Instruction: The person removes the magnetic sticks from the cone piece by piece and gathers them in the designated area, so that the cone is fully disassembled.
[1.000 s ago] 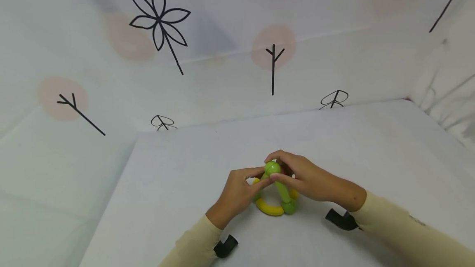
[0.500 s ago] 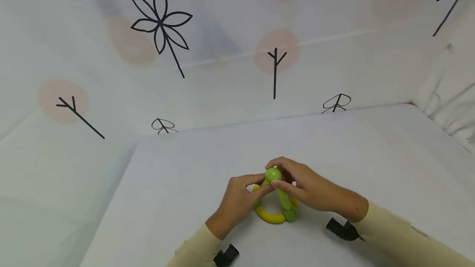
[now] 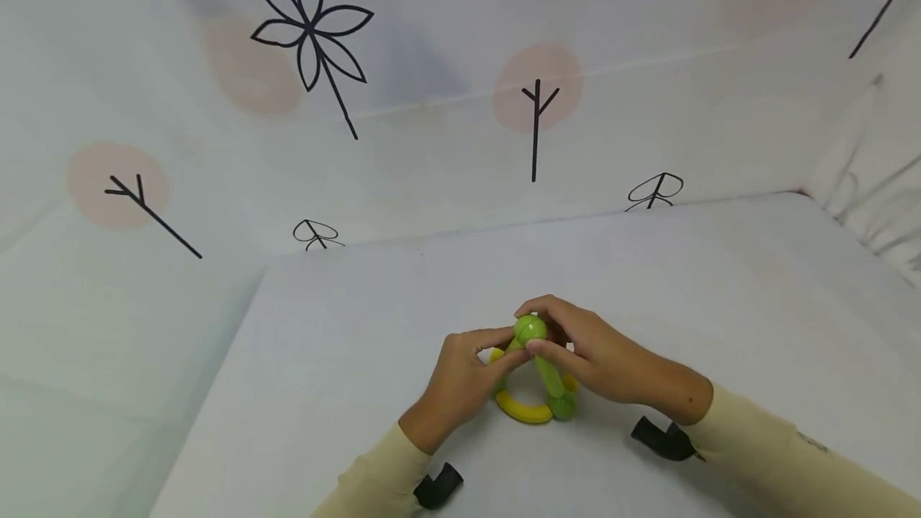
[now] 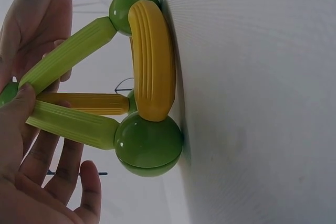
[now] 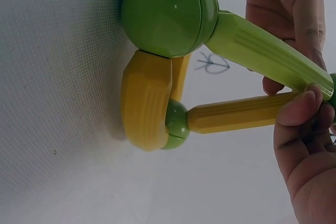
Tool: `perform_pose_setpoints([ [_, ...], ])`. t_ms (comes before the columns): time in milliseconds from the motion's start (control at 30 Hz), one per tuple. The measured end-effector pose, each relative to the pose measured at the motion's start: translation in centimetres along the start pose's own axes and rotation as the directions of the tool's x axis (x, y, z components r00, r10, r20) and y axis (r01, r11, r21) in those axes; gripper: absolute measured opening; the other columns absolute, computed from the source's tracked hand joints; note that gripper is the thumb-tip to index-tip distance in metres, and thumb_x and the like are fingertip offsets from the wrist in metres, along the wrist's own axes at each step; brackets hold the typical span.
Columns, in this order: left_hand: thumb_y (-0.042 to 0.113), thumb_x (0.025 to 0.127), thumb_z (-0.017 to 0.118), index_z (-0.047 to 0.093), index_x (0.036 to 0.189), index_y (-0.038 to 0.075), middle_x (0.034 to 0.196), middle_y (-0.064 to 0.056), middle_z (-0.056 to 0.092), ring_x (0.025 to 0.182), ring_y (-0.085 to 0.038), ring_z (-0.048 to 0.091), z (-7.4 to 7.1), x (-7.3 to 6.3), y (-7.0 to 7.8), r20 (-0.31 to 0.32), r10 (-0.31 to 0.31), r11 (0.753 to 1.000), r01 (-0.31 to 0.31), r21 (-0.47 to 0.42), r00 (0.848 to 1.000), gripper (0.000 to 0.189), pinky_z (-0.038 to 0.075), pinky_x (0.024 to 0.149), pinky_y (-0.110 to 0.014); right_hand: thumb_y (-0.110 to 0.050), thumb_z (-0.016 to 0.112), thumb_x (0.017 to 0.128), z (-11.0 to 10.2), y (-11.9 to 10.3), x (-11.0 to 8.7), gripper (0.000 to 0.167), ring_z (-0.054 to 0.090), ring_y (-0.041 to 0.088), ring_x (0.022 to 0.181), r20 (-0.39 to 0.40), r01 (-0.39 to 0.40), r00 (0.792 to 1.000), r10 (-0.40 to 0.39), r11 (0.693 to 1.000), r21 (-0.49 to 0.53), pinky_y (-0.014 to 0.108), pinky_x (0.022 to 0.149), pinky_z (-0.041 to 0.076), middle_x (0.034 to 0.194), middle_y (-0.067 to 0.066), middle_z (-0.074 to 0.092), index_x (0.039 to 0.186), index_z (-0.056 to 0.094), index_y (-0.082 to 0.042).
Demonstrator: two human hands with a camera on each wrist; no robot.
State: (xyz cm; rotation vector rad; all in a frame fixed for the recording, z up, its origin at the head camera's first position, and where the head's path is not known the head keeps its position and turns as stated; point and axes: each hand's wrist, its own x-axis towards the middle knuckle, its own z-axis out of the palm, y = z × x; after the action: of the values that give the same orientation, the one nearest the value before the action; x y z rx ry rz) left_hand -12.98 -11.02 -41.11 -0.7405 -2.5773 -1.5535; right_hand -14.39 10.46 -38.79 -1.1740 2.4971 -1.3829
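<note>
A small pyramid of toy balls and rods stands on the white table. Curved yellow rods point(image 3: 523, 408) and green balls point(image 4: 148, 145) make its base ring. Two light green rods point(image 4: 73, 56) and one straight yellow rod point(image 5: 236, 113) slope up from it to a green top ball point(image 3: 530, 328). My left hand point(image 3: 464, 374) pinches the rod ends just under that ball between thumb and fingers. From the other side my right hand point(image 3: 600, 354) grips around the top ball and the rod ends, its thumb at the front. The fingers partly hide the upper joints.
The white table point(image 3: 345, 318) runs back to a pale cloth wall point(image 3: 432, 174) printed with black plant drawings. Black curved pieces point(image 3: 663, 438) stick out beneath both sleeves point(image 3: 784, 446).
Both hands keep their hold at the top of the pyramid, with almost no movement. The head view shifts slightly down and back up.
</note>
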Motion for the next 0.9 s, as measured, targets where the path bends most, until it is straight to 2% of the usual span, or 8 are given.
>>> perform_pose_setpoints([
  [133,0.039,0.093,0.068,0.072,0.123,0.014,0.103,0.003,0.077,0.107,-0.008,0.069,0.03,-0.03,-0.04,0.003,-0.009,1.0,0.009,0.004,1.0,0.039,0.054,0.094,-0.027,-0.016,0.054,0.104,0.03,-0.06,-0.08,0.027,0.051,0.006,0.079,0.008,-0.025,1.0,0.025,1.0,0.004,0.022,0.067,0.048,0.093,-0.006,0.055,0.131,0.047,-0.016],
  [533,0.037,0.093,0.069,0.072,0.123,0.013,0.103,0.002,0.077,0.105,-0.009,0.07,0.15,-0.1,-0.18,-0.002,-0.011,1.0,0.011,-0.004,1.0,0.039,0.054,0.094,-0.029,-0.018,0.053,0.104,0.16,-0.04,-0.08,0.028,0.051,0.006,0.08,0.01,-0.051,0.999,0.051,0.999,-0.01,0.023,0.069,0.049,0.093,-0.005,0.055,0.131,0.046,-0.012],
  [800,0.029,0.09,0.073,0.071,0.123,0.013,0.118,0.0,0.073,0.109,-0.01,0.069,0.13,0.06,0.3,0.028,0.012,1.0,-0.011,-0.026,1.0,0.037,0.054,0.091,-0.025,-0.013,0.049,0.106,-0.38,-0.08,-0.07,0.028,0.065,0.005,0.088,-0.022,-0.036,0.999,0.037,0.999,0.038,0.027,0.077,0.055,0.103,0.0,0.064,0.131,0.038,-0.008],
  [900,0.028,0.09,0.074,0.072,0.123,0.013,0.117,0.0,0.073,0.106,-0.009,0.07,-0.11,0.08,0.35,0.039,0.006,1.0,-0.006,-0.014,0.999,0.036,0.055,0.089,-0.025,-0.015,0.05,0.106,-0.35,-0.21,-0.04,0.028,0.066,0.006,0.09,-0.016,-0.06,0.998,0.06,0.997,0.048,0.027,0.079,0.056,0.105,0.0,0.065,0.131,0.039,-0.011],
])
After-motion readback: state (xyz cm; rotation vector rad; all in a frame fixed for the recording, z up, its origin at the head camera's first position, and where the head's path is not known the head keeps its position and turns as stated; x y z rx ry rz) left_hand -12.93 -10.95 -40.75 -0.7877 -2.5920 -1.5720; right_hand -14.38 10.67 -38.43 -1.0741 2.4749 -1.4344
